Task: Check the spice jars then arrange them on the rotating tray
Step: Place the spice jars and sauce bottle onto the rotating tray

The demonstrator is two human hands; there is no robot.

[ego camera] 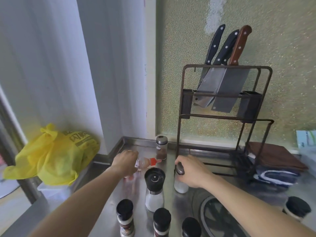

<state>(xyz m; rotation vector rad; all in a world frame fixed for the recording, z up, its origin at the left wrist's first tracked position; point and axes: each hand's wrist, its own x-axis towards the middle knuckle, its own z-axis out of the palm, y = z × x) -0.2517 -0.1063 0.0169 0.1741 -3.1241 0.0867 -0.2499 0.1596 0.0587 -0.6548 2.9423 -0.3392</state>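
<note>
My left hand (125,162) grips a small clear bottle with a red cap (147,163), tilted on its side above the steel counter. My right hand (191,170) is closed over the metal top of a glass jar of white powder (180,184) standing on the counter. Between them stands a salt grinder with a black top (154,190). A jar of brown spice with a silver lid (161,147) stands at the back. Three black-capped jars (125,218) line the near edge, and another (297,208) is at the right. The round rotating tray (207,218) lies near right, partly hidden by my arm.
A metal knife rack (222,117) with cleavers stands at the back right, close behind my right hand. Folded cloths (273,159) lie to its right. A yellow plastic bag (51,154) sits off the counter's left end, by the white wall.
</note>
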